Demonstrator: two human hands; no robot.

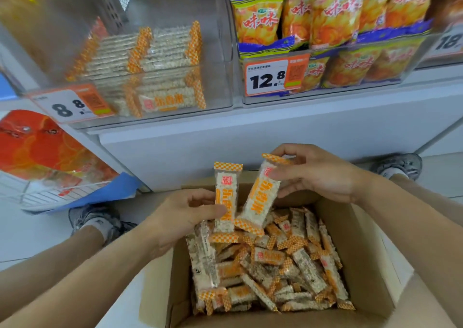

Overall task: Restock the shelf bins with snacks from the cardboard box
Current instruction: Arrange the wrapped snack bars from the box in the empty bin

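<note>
left hand point(186, 216): closed round lower half of one snack bar point(226, 197), thumb across the front, bar upright above the cardboard box point(360, 247).
right hand point(315, 174): fingers pinched on upper part of a 2nd bar point(260, 195), which tilts w/ its bottom end toward the 1st; the bottom ends look to be touching or nearly so, can't tell which.
box stock point(273, 262): loose pile of same bars, box approx. full, sits on floor btwn person's shoes.
target bin point(220, 59): clear bin, left of pair on shelf, holds rows of same bars; back and top look to have room.
handling: prob. light, puffed-rice type bar, stiff but crumbly, so likely snaps if squeezed or bent. Film wrap looks slick.
where to hold: mid-body, across the flat faces; crimped checkered ends are floppy, poor hold.
bar label: orange chars on white, small red seal mark; too blurred to read.
price tag, target bin point(72, 103): "8.8", QR code, small print illegible.
price tag, right bin point(276, 75): "12.8", QR code.
chip bags point(258, 19): yellow/blue packs, red chars "咪咪".
far-right tag point(451, 40): starts "18", rest cut off.
</note>
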